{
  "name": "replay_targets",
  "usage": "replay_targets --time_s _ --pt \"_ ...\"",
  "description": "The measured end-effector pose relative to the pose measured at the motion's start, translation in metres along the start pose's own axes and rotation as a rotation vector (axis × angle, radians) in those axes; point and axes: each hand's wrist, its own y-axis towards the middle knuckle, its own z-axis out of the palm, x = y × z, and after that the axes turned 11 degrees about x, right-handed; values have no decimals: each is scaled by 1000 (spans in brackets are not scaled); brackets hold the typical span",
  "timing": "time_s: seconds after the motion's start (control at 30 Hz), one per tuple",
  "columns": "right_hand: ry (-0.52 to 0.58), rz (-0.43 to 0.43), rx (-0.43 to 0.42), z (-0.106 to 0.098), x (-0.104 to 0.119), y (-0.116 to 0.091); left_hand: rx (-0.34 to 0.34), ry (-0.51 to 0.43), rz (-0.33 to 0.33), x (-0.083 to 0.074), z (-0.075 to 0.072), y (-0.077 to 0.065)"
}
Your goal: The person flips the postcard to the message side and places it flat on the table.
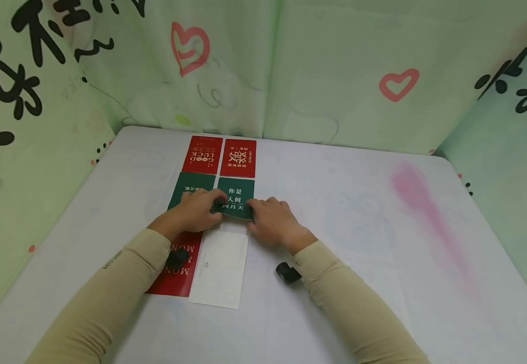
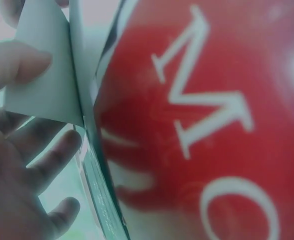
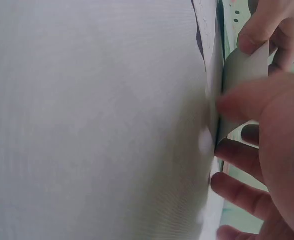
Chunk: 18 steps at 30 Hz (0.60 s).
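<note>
A green card (image 1: pixel 235 194) with white lettering lies in the right column of cards, its near edge lifted and bowed. My left hand (image 1: pixel 197 205) pinches its left side; the left wrist view shows that thumb (image 2: pixel 29 62) against the pale underside (image 2: pixel 42 95). At the card's right side is my right hand (image 1: pixel 274 220), its blurred thumb (image 3: pixel 247 102) over the underside and a finger behind it, other fingers spread toward the table. Another green card (image 1: pixel 177 189) lies partly hidden under my left hand.
Two red cards (image 1: pixel 202 155) (image 1: pixel 238 158) form the far row. Nearer me, a red card (image 1: pixel 172 280) with white letters lies under my left forearm, beside a white card (image 1: pixel 220 273). The white table (image 1: pixel 358 217) meets a green curtain (image 1: pixel 318 91) at the back.
</note>
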Motion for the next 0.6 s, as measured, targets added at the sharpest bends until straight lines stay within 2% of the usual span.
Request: replay_targets --time_s 0.23,0.4,0.53,0.6 --pt "17 -29 -143 -2 -5 1 -21 -66 51 1 0 -3" --pt "107 -57 -161 -5 -6 -1 -37 -148 66 0 -2 -9" --pt "227 -75 -161 -7 -7 -6 -136 -211 73 -1 -4 -12" --pt "269 -104 -188 -9 -8 -8 -195 -236 90 -1 -4 -14"
